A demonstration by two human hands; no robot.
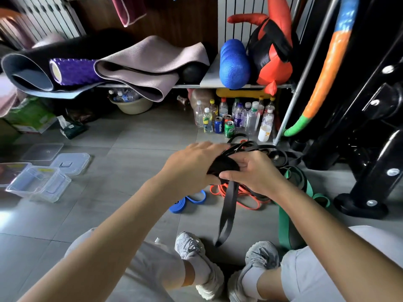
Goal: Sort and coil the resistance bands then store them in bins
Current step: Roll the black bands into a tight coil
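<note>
Below the left hand gripping the coiled black band, its tail is hanging straight down, right hand pinching it.

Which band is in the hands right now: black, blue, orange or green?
The black band: left hand and right hand both hold its coil, tail hanging. The blue band, orange band and green band lie on the floor.
</note>
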